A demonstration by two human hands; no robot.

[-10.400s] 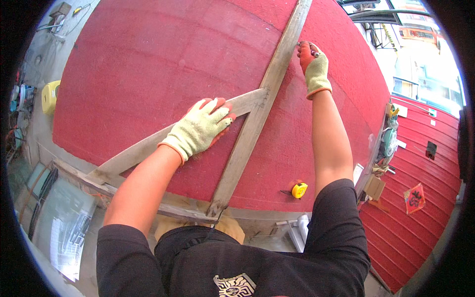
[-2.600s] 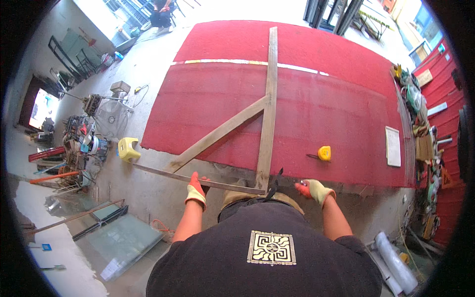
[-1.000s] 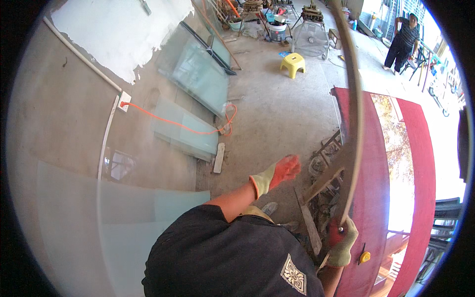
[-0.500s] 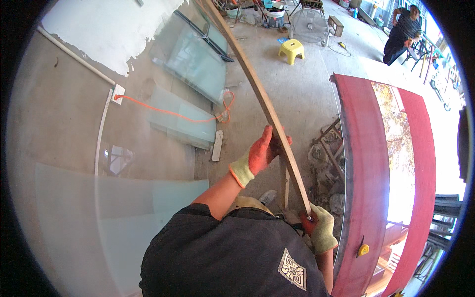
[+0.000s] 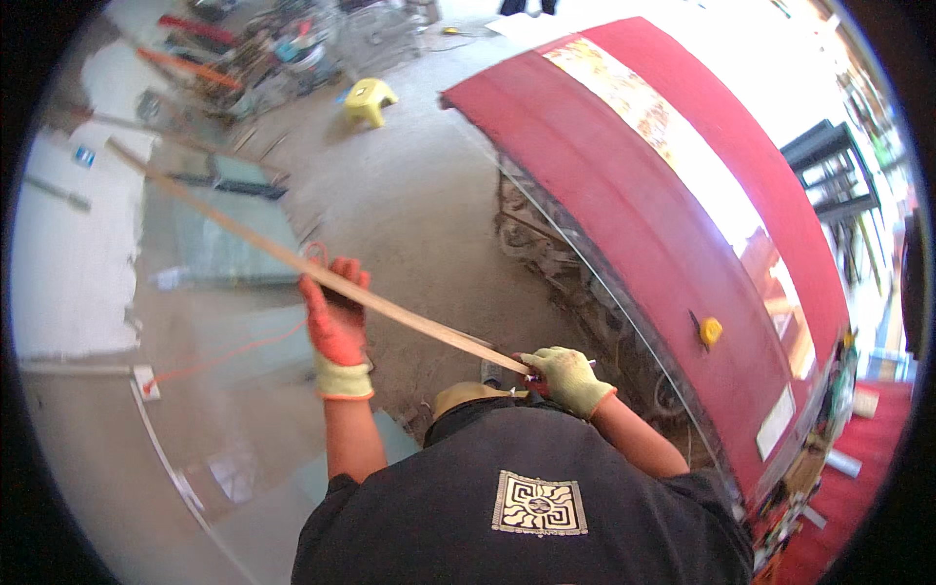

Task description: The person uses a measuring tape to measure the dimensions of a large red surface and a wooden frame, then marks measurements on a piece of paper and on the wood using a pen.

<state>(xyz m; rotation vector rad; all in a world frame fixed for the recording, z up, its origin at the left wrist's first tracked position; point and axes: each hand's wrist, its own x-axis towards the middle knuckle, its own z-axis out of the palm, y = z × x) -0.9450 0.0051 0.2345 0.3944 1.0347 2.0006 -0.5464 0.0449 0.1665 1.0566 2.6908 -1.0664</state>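
A long, straight wooden strip slants from the upper left down to my body. My left hand, in a red-palmed, cream-cuffed work glove, grips it from beneath near its middle. At the near end my right hand, gloved the same way, is closed on the strip. A thin pale tip pokes out beside the right fingers; what it belongs to is hidden. Right of that hand stands a workbench with a red top, and a yellow tape measure lies on it.
Glass sheets lean at the left wall near an orange cord and a white socket. A yellow stool stands ahead, with clutter behind it. Dark frames are beyond the bench; tools crowd its near right end.
My view has turned right, and the bench takes up more of it. The strip has swung to a flatter slant, its far end leftward, with both hands still on it.
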